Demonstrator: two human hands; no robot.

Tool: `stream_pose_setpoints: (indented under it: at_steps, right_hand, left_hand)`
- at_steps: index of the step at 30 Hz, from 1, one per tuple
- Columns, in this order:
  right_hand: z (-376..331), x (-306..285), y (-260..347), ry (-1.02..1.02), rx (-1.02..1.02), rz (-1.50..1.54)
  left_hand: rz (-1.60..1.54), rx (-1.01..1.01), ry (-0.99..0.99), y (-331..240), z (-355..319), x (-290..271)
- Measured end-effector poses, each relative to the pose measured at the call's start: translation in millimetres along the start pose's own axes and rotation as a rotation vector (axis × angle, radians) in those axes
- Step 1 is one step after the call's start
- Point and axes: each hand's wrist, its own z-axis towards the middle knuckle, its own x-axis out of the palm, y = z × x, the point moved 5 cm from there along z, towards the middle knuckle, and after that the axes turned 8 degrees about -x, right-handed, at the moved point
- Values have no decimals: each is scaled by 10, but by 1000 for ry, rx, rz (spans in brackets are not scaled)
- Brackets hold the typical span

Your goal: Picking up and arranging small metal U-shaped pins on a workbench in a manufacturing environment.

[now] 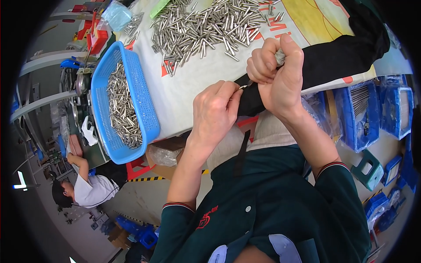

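My left hand (215,109) is closed, with thumb and forefinger pinching a small shiny metal pin (243,87). Close to its right, my right hand (283,72) is wrapped in a fist round a slim tool whose pale, wrapped-looking end (280,57) shows above the fingers. The tool's thin tip points at the pin; whether the two touch I cannot make out. Both hands are over a strip of black cloth (326,63) along the table's near edge. Beyond them, a large heap of similar metal pins (206,28) is spread on the printed white table cover (171,103).
A blue perforated basket (151,116) with many metal pins stands left of my hands. Further left are red bins (97,38) and a bench where another person (90,188) works. Blue crates (359,116) and a green stool (367,170) are at the right.
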Motion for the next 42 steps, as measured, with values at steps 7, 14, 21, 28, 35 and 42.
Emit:
stream_pose_setpoints:
  at_steps: [7, 14, 21, 28, 35, 42]
  right_hand:
    - [5, 0, -6, -5, 13, 1]
    - [11, -2, -10, -10, 31, 7]
    - [13, 29, 27, -29, 82, -71]
    - [-10, 39, 4, 7, 67, -107]
    - [-66, 91, -31, 125, -50, -318]
    - [-75, 54, -48, 62, -10, -170]
  left_hand:
    - [-38, -16, 3, 23, 1, -2]
    - [-48, -32, 42, 26, 32, -11]
    - [-102, -57, 86, 45, 54, -12]
    - [-150, -93, 148, 91, 76, 11]
    - [-146, -68, 140, 79, 88, 13]
    - [6, 36, 33, 34, 40, 1]
